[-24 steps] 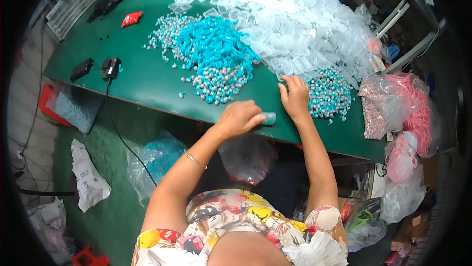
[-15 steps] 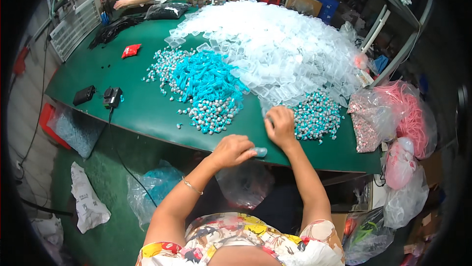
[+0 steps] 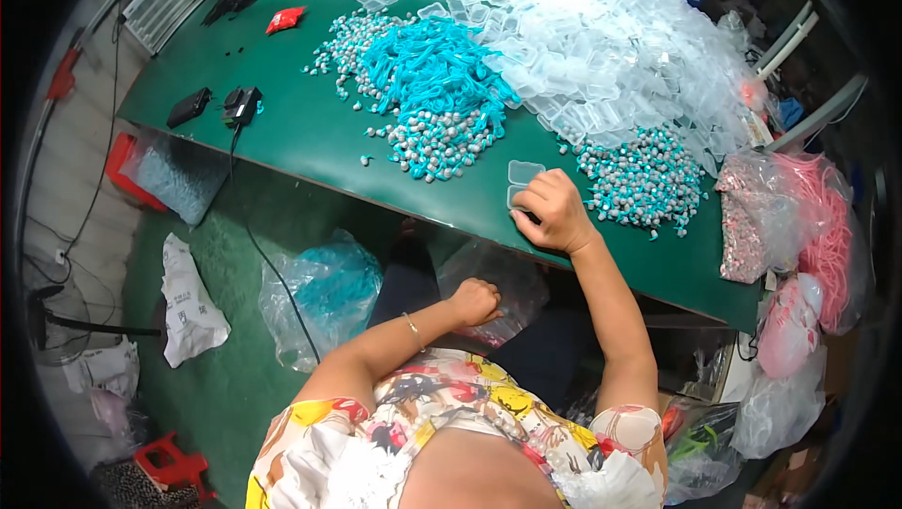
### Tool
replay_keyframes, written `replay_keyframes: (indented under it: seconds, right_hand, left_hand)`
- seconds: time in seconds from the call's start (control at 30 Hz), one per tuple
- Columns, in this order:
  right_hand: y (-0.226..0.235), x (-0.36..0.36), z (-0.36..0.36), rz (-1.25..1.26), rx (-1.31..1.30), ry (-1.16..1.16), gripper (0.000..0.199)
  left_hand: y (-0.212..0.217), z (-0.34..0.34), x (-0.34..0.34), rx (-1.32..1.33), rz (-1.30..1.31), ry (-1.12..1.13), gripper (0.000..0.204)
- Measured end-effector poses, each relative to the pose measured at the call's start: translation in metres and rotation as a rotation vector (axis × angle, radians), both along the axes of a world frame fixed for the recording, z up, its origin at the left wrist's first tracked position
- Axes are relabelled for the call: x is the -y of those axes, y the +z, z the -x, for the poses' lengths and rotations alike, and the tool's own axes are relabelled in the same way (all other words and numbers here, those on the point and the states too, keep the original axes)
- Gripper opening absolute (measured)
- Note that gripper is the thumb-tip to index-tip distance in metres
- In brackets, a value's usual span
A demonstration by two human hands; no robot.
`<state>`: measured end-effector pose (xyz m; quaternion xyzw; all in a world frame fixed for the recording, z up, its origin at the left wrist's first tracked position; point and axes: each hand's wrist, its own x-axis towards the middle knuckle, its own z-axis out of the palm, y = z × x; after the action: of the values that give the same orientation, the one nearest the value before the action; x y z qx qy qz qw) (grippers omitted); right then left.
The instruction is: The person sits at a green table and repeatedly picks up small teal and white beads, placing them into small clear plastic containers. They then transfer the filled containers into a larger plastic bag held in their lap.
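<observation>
A long green worktop [image 3: 310,138] fills the upper part of the view, in a crowded workroom with a green floor.

Near its front edge lies a small clear plastic case [image 3: 523,173], open flat like two little squares side by side. The right hand [image 3: 556,211] rests on the worktop just at 5 o'clock from the case, touching its lower square. Its fingers are curled in, close together; I cannot tell if they pinch anything.

The left hand [image 3: 473,302] is below the worktop edge, at 7 o'clock from the case. Its fingers are shut in a fist over a clear plastic bag [image 3: 503,279] that hangs under the worktop.

At 3 o'clock from the case is a small heap of grey beads with blue bits [image 3: 644,180]. At 10 o'clock is a bigger heap of bright blue cords [image 3: 427,67] with more grey beads around it. At 12 o'clock a big pile of clear plastic cases [image 3: 601,30] spreads far back.

Far left on the worktop sit two small black devices [image 3: 216,105] with a cable. At the right end, bags of pink cords [image 3: 827,236] lean together.
</observation>
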<state>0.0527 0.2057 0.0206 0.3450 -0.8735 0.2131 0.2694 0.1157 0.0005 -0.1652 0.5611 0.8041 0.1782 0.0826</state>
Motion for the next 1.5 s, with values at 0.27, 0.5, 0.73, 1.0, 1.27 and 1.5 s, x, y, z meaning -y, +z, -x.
replay_keyframes:
  seconds: [0.27, 0.5, 0.73, 1.0, 1.27, 1.5]
  right_hand:
    - [-0.007, -0.010, 0.006, 0.135, -0.081, -0.259, 0.006]
    - [-0.013, -0.015, 0.011, 0.214, -0.215, -0.541, 0.003]
    - [-0.025, -0.035, 0.023, 0.069, -0.163, -0.894, 0.022]
    - [-0.029, -0.032, 0.022, -0.038, -0.053, -0.882, 0.023]
    - [-0.030, -0.034, 0.024, 0.000, -0.022, -0.851, 0.020]
    - [-0.030, -0.032, 0.026, 0.055, -0.088, -0.795, 0.016]
  left_hand:
    - [0.114, 0.019, -0.011, -0.069, -0.472, -0.010, 0.019]
    - [0.196, 0.136, -0.002, -0.428, -0.487, 0.569, 0.029]
    - [0.176, 0.156, -0.013, -0.583, -0.372, 0.611, 0.005]
    - [0.171, 0.155, -0.008, -0.583, -0.371, 0.645, 0.006]
    - [0.186, 0.142, -0.013, -0.116, -0.653, 0.670, 0.015]
    - [0.162, 0.110, -0.028, 0.313, -0.698, 0.622, 0.016]
